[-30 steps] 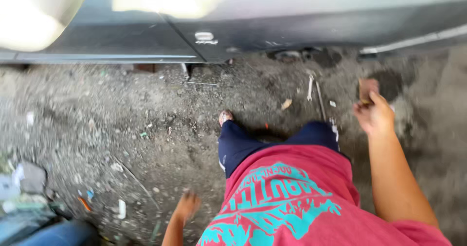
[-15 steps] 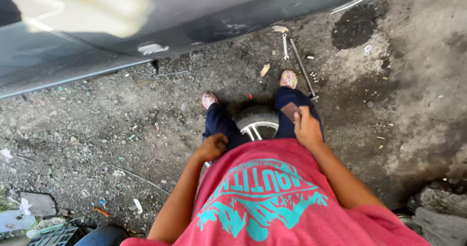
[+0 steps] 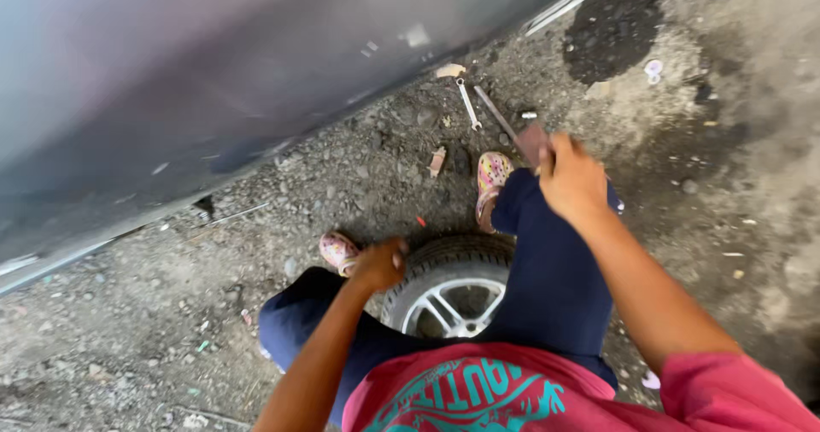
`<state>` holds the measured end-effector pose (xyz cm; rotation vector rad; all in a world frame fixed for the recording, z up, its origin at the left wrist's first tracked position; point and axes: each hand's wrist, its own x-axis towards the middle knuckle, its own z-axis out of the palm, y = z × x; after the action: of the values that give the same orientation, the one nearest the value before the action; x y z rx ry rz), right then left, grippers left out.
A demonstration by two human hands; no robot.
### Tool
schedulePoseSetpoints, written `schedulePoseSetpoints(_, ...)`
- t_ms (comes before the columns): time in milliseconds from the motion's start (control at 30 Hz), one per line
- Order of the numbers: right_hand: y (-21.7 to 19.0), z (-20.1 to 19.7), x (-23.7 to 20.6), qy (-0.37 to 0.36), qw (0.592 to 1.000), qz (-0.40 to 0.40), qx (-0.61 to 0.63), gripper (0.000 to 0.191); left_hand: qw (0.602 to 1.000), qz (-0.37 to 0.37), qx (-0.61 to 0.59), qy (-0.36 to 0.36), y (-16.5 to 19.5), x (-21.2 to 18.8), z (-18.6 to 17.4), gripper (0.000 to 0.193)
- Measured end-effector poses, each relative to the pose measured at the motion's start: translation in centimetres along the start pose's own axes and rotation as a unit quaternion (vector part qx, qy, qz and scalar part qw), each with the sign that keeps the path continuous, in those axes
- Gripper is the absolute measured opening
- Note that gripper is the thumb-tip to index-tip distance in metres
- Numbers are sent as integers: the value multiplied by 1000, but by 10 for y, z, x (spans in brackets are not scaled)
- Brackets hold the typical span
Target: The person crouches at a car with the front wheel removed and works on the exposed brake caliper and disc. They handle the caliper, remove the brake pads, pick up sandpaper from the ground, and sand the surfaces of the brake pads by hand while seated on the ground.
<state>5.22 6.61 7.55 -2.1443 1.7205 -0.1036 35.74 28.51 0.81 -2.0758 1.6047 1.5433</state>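
I sit over a car wheel (image 3: 450, 294) with a black tyre and silver spokes, lying flat on the gravel between my legs. My left hand (image 3: 380, 264) rests closed on the tyre's far left edge, near my left foot in a patterned shoe (image 3: 336, 250). My right hand (image 3: 572, 180) is raised over my right knee and grips a small flat brown block (image 3: 531, 142). Its tip is next to a long metal bar (image 3: 498, 114) on the ground. A silver spanner (image 3: 468, 104) lies just left of the bar.
A grey car body panel (image 3: 213, 82) fills the upper left, close over the gravel. Small scraps of wood (image 3: 437, 160) and debris lie ahead. A dark oily patch (image 3: 615, 26) stains the ground at the upper right.
My right hand, still holding the brown block, has moved forward past my right knee. My left hand has slid from my thigh onto the tyre's edge. The view has tilted.
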Motion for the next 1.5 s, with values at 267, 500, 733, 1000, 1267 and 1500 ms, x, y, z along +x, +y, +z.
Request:
schedulePoseSetpoints(267, 53, 111, 39, 58, 898, -97, 425, 15, 977, -101, 49, 181, 13, 263, 71, 45)
schedulePoseSetpoints(500, 51, 38, -59, 131, 782, -48, 608, 17, 959, -146, 108, 217, 56, 327, 158, 90)
schedulePoseSetpoints(733, 97, 49, -81, 126, 647, -45, 750, 12, 948, -166, 92, 257, 56, 350, 179, 69)
schedulePoseSetpoints(1000, 104, 54, -70, 80, 547, -49, 832, 15, 923, -218, 30, 314, 29, 389, 190, 67)
schedulePoseSetpoints(1267, 110, 52, -63, 34, 630, -4, 776, 46, 945, -140, -61, 288, 1, 390, 195, 79)
schedulePoseSetpoints(1500, 76, 81, -53, -88, 667, 1, 740, 34, 849, -23, -489, 199, -49, 315, 154, 75)
